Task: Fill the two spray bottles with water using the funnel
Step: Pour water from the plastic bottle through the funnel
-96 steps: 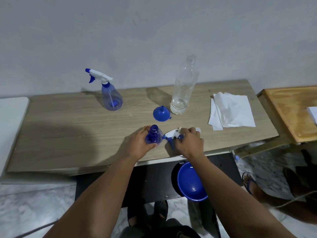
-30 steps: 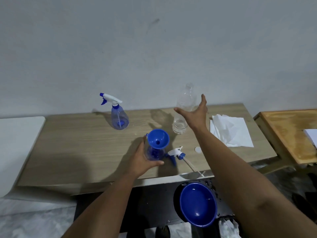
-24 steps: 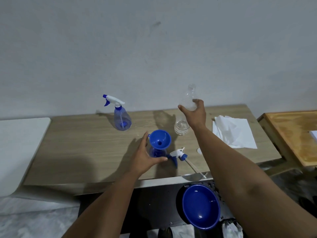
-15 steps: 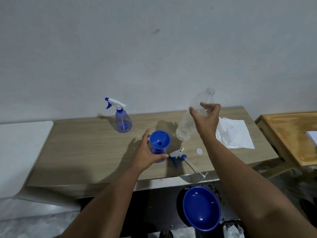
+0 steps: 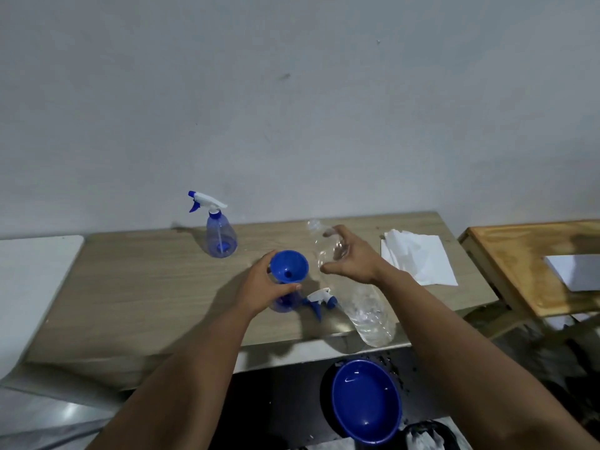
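A blue funnel (image 5: 289,266) sits in the neck of an open spray bottle (image 5: 285,302) near the table's (image 5: 136,287) front edge. The left hand (image 5: 259,292) has its fingers wrapped around that bottle. The right hand (image 5: 352,259), fingers curled, grips a clear plastic bottle (image 5: 363,303) tilted with its mouth toward the funnel. A detached trigger sprayer (image 5: 319,298) lies beside them. A capped spray bottle (image 5: 219,233) stands near the grey wall (image 5: 292,108); white napkins (image 5: 418,256) lie at right, a blue bowl (image 5: 365,401) below.
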A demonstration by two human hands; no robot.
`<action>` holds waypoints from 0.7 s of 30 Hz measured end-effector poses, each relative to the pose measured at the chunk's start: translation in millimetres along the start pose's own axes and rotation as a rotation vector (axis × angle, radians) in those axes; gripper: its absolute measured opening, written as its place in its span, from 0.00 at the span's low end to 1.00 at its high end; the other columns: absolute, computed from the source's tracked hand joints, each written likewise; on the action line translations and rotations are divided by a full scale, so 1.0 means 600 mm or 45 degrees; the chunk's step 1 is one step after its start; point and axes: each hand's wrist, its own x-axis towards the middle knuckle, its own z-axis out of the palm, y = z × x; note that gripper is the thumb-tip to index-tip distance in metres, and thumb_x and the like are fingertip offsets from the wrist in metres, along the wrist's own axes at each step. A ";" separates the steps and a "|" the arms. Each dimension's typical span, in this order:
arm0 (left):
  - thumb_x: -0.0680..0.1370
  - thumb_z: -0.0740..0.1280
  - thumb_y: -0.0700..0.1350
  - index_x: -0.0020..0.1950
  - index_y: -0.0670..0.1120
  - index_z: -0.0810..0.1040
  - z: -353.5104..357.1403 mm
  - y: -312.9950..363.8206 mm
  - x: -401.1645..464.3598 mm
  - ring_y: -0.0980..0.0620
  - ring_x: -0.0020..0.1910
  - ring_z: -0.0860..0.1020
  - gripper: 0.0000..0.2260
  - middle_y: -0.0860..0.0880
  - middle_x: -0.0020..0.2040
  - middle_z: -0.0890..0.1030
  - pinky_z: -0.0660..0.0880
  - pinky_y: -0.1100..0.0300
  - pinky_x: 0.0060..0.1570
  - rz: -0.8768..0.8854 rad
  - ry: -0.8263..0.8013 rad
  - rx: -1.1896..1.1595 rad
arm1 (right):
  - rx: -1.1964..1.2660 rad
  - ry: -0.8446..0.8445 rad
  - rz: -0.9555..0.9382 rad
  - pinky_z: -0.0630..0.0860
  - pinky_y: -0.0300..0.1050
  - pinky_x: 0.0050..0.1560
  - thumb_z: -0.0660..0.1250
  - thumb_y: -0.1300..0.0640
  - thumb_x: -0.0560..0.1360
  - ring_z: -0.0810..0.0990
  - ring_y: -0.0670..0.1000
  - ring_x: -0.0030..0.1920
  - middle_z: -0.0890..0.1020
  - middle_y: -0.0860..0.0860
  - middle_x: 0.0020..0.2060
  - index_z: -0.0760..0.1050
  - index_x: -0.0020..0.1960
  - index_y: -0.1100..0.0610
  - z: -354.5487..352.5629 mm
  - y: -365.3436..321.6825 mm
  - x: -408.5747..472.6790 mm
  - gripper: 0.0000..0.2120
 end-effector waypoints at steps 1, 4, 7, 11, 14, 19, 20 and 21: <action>0.63 0.84 0.50 0.66 0.57 0.74 0.000 0.000 0.000 0.57 0.59 0.78 0.34 0.58 0.59 0.81 0.75 0.55 0.61 0.004 0.004 -0.003 | -0.070 -0.074 0.036 0.76 0.41 0.42 0.79 0.47 0.62 0.79 0.45 0.36 0.81 0.50 0.38 0.71 0.61 0.38 0.006 0.001 -0.003 0.30; 0.62 0.83 0.52 0.64 0.60 0.75 -0.001 0.002 -0.004 0.63 0.56 0.78 0.32 0.63 0.56 0.81 0.75 0.62 0.53 0.006 0.020 0.007 | -0.271 -0.238 0.114 0.78 0.47 0.45 0.76 0.43 0.60 0.82 0.52 0.41 0.84 0.54 0.39 0.69 0.63 0.41 0.017 0.001 -0.010 0.34; 0.62 0.83 0.52 0.61 0.62 0.76 0.001 0.004 -0.006 0.62 0.54 0.79 0.30 0.63 0.55 0.81 0.75 0.61 0.52 0.017 0.034 0.025 | -0.407 -0.303 0.160 0.77 0.46 0.42 0.75 0.42 0.59 0.81 0.52 0.42 0.83 0.53 0.40 0.67 0.65 0.43 0.017 -0.004 -0.011 0.36; 0.62 0.82 0.52 0.62 0.61 0.75 0.003 0.008 -0.009 0.61 0.53 0.79 0.31 0.62 0.55 0.81 0.75 0.63 0.50 0.012 0.033 0.040 | -0.540 -0.369 0.188 0.73 0.45 0.38 0.77 0.44 0.63 0.79 0.49 0.41 0.81 0.50 0.39 0.67 0.66 0.45 0.012 -0.015 -0.007 0.34; 0.62 0.82 0.52 0.62 0.62 0.76 0.005 0.007 -0.008 0.61 0.53 0.79 0.31 0.62 0.55 0.81 0.77 0.60 0.51 0.006 0.033 0.033 | -0.575 -0.380 0.193 0.73 0.45 0.38 0.78 0.45 0.64 0.78 0.47 0.41 0.81 0.50 0.38 0.67 0.66 0.46 0.009 -0.022 -0.005 0.34; 0.61 0.81 0.52 0.58 0.65 0.76 0.009 0.003 -0.009 0.63 0.50 0.80 0.29 0.64 0.52 0.82 0.78 0.60 0.50 0.010 0.038 -0.004 | -0.650 -0.433 0.183 0.72 0.46 0.39 0.79 0.44 0.64 0.77 0.47 0.43 0.80 0.49 0.39 0.67 0.68 0.47 0.009 -0.032 -0.001 0.36; 0.61 0.82 0.52 0.56 0.67 0.76 0.009 0.003 -0.009 0.65 0.49 0.80 0.28 0.65 0.51 0.82 0.78 0.61 0.50 0.014 0.040 -0.007 | -0.674 -0.443 0.184 0.72 0.46 0.39 0.79 0.44 0.64 0.77 0.48 0.43 0.80 0.49 0.40 0.67 0.68 0.47 0.010 -0.034 -0.001 0.37; 0.60 0.82 0.53 0.54 0.70 0.75 0.009 0.004 -0.009 0.66 0.48 0.79 0.28 0.67 0.51 0.81 0.78 0.61 0.49 0.015 0.042 -0.009 | -0.698 -0.449 0.186 0.71 0.46 0.39 0.79 0.44 0.64 0.77 0.49 0.44 0.79 0.49 0.40 0.67 0.68 0.48 0.011 -0.035 0.000 0.37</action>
